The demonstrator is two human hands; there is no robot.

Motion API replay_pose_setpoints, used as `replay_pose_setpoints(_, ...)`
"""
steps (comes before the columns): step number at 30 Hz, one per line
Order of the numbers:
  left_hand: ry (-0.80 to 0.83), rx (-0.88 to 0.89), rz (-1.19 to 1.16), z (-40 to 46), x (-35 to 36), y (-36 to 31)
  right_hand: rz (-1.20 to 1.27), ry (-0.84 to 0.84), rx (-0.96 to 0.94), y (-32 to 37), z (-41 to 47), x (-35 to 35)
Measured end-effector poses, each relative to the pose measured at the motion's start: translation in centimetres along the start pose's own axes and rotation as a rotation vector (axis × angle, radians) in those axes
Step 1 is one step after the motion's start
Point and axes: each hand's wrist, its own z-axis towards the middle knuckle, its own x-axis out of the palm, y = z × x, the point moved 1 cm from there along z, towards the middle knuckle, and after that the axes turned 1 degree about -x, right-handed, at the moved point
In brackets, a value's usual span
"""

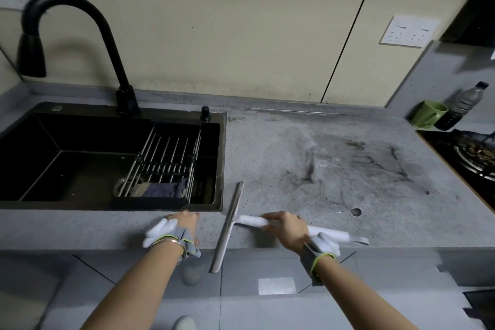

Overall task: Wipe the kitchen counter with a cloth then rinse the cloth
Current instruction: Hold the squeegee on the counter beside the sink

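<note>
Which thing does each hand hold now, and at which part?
The right hand grips the squeegee by its white handle. The left hand holds nothing; it rests on the counter edge.

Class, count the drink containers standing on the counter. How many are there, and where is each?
2. A green mug stands at the counter's far right corner, and a bottle stands just right of it, next to the stove. Others may lie outside the frame.
</note>
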Motion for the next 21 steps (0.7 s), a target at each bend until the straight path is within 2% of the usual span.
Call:
replay_pose_setpoints(7,0.009,-0.004,-0.001,0.0,-0.2,0.0,0.017,-0.036,0.001,-0.3,-0.6,-0.6)
replay_pose_setpoints(12,0.025,-0.009,-0.049,0.1,-0.1,0.0,0.039,-0.065,0.077,-4.6,-4.0,-2.7)
replay_pose_setpoints(17,-0.034,-0.032,-0.045,0.0,0.2,-0.5,0.039,-0.152,0.164,-8.9,-8.2,-4.5)
replay_pose_setpoints(21,-0.059,-0.031,-0.046,-0.1,0.2,-0.6,0.036,-0.154,0.23,-11.1,-10.3,-4.9)
